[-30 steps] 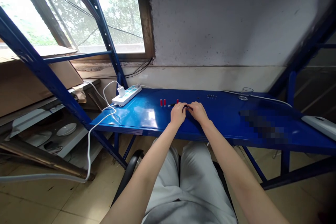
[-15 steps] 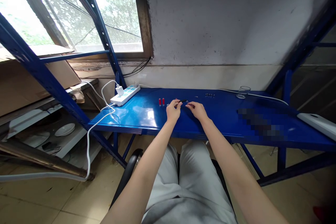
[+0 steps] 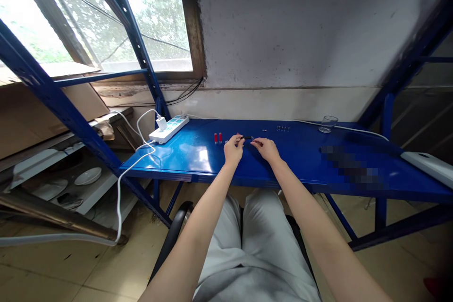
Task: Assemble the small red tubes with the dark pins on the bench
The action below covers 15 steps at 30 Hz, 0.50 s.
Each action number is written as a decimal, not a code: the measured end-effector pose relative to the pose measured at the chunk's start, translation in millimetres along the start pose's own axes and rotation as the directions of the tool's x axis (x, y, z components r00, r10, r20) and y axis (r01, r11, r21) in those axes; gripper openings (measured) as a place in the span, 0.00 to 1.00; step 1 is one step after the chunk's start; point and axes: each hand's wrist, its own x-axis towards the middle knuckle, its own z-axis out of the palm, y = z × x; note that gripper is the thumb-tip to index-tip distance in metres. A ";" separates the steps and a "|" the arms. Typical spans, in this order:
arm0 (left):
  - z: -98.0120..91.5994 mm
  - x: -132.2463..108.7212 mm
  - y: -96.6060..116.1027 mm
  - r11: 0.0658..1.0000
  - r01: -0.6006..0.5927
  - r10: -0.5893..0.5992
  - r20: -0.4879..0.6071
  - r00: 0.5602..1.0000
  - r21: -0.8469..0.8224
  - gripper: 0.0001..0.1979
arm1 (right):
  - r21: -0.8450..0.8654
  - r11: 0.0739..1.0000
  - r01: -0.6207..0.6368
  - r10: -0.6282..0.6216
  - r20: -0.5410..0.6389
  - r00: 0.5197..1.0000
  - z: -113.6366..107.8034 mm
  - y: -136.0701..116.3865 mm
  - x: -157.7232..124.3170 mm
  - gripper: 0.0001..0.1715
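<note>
Over the blue table (image 3: pixel 191 158), my left hand (image 3: pixel 233 149) is closed in a pinch on the left end of a small, dark, rod-like piece (image 3: pixel 247 137). My right hand (image 3: pixel 266 148) pinches at the other end, where a small pale, shiny tip (image 3: pixel 252 139) shows; whether this is a separate part I cannot tell. To the left of my hands, two small red cylinders with pale lower ends (image 3: pixel 218 138) stand side by side. Another red bit (image 3: pixel 238 134) peeks out behind my left fingers.
Several tiny metallic pieces (image 3: pixel 283 129) are at the back, with one small piece (image 3: pixel 264 130) left of them. A clear glass (image 3: pixel 328 124) stands further right. A white power strip (image 3: pixel 170 129) lies at the left; a blurred dark object (image 3: pixel 350 166) lies at the right.
The dark piece between my hands has gone from slightly tilted to nearly level, and its right end now sits closer to my right fingertips. Both hands stay in almost the same place.
</note>
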 end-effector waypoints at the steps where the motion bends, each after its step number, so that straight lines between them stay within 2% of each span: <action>1: -0.1 0.1 -0.1 1.000 0.001 -0.001 -0.001 1.000 -0.002 0.10 | -0.010 1.000 0.004 -0.004 0.003 1.000 0.1 0.0 -0.1 0.17; 8: -3.2 -2.8 7.1 0.998 -0.018 0.016 0.035 0.999 0.058 0.14 | -0.119 0.993 -0.024 0.025 0.006 1.000 -1.9 -3.5 -1.2 0.16; 11: -4.5 -5.8 12.0 0.992 -0.081 0.065 0.154 0.986 0.100 0.17 | -0.144 0.989 -0.037 0.038 0.006 0.999 -3.3 -6.4 -1.9 0.16; 15: -3.0 -6.9 12.0 0.981 -0.172 0.136 0.321 0.937 0.085 0.24 | -0.094 0.994 -0.058 0.056 -0.030 0.998 -4.8 -9.6 -2.6 0.17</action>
